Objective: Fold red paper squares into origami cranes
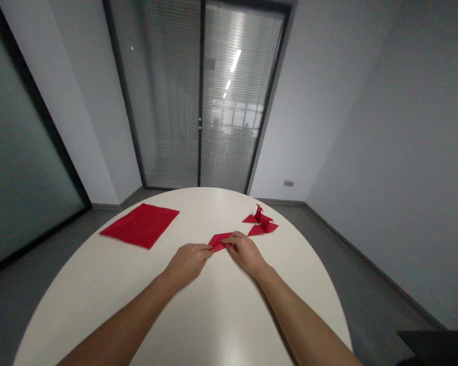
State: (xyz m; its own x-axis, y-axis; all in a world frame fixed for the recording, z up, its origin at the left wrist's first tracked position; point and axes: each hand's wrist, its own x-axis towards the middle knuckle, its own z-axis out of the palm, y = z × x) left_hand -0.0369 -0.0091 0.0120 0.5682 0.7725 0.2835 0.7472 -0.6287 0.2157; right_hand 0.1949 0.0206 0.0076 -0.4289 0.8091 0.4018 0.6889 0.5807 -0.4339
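A small folded piece of red paper [218, 241] lies on the table between my hands, partly covered by my fingers. My left hand [190, 260] pinches its near left corner, thumb and fingers pressed together. From the right, my right hand [246, 251] is closed on the paper's right part, with its index finger along the surface. Beyond my right hand stand two red folded paper cranes [262, 222], close together with their wings spread. Farther left, a flat sheet of red paper [141, 225] rests on the table.
The round white table [229, 315] fills the lower middle. Behind it are glass panels with blinds [168, 101] in dark frames. Grey walls stand on both sides, and a wall socket [289, 183] sits low at the right. A dark object [438, 345] shows at the lower right.
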